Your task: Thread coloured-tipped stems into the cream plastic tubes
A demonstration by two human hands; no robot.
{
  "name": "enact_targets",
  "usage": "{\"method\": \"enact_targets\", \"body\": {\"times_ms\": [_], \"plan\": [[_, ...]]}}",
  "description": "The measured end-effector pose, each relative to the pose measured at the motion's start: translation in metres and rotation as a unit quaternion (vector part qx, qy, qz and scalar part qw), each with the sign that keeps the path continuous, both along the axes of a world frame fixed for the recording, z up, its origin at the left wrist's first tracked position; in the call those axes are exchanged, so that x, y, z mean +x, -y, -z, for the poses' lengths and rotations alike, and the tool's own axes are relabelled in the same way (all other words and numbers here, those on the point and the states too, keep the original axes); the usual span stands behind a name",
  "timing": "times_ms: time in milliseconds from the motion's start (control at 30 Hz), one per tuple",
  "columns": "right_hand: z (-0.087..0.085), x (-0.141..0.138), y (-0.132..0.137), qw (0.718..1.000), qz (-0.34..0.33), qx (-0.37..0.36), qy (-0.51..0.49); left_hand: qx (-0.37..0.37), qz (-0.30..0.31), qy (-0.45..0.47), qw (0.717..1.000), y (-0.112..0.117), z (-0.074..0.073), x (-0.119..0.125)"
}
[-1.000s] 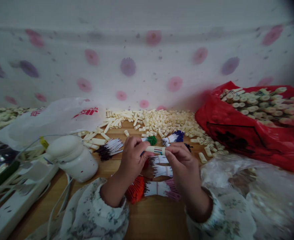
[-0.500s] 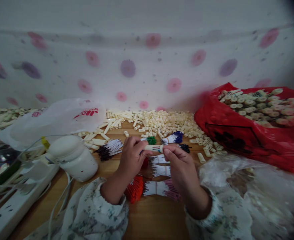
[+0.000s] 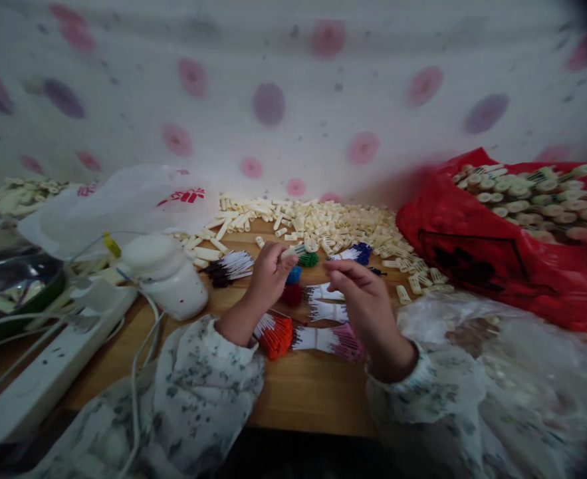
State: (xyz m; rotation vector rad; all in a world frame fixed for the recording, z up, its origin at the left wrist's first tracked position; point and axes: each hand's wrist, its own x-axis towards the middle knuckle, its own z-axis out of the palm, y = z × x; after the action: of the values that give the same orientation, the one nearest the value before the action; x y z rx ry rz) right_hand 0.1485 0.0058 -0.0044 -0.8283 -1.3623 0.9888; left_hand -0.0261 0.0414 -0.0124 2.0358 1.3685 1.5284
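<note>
My left hand (image 3: 267,278) is closed on a cream multicolour pen barrel (image 3: 296,251), its slotted end pointing right and slightly up. To the right, my right hand (image 3: 365,303) hangs apart from the pen with its fingertips pinched; anything between them is too small to make out. On the table beneath lie banded bundles of thin white pen refills with coloured ends: orange (image 3: 276,336), pink (image 3: 349,342), green (image 3: 309,259), dark blue (image 3: 360,253) and black (image 3: 223,269). Light blue (image 3: 294,275) and dark red (image 3: 292,295) ends show beside my left hand.
Loose cream pen parts (image 3: 340,223) are heaped along the wall. A red bag (image 3: 437,226) full of pens and a clear plastic bag (image 3: 472,339) lie right. Left are a white jar (image 3: 173,283), a power strip (image 3: 58,362) with cables, and a white bag (image 3: 123,206).
My right hand has come off the pen's end and moved slightly away from it. The pen stays in my left hand, now tilted. The camera view has dipped downward.
</note>
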Motion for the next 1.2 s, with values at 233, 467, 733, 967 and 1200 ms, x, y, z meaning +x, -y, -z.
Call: {"method": "enact_targets", "body": {"times_ms": [233, 467, 733, 967, 1200], "plan": [[-0.011, -0.017, 0.009, 0.771, -0.13, 0.114, 0.614, -0.12, 0.065, 0.295, 0.946, -0.001, 0.007, 0.004], [-0.007, -0.037, 0.004, 0.654, -0.11, 0.12, 0.738, -0.101, 0.083, 0.333, 0.934, 0.0, 0.005, 0.003], [0.003, -0.06, 0.003, 0.638, -0.086, 0.136, 0.753, -0.098, 0.097, 0.282, 0.949, 0.006, 0.0, -0.001], [0.007, -0.054, -0.003, 0.644, -0.076, 0.122, 0.751, -0.101, 0.104, 0.248, 0.958, 0.01, -0.004, -0.003], [0.002, -0.049, -0.005, 0.67, -0.058, 0.092, 0.735, -0.073, 0.099, 0.284, 0.951, 0.008, -0.005, -0.003]]}}
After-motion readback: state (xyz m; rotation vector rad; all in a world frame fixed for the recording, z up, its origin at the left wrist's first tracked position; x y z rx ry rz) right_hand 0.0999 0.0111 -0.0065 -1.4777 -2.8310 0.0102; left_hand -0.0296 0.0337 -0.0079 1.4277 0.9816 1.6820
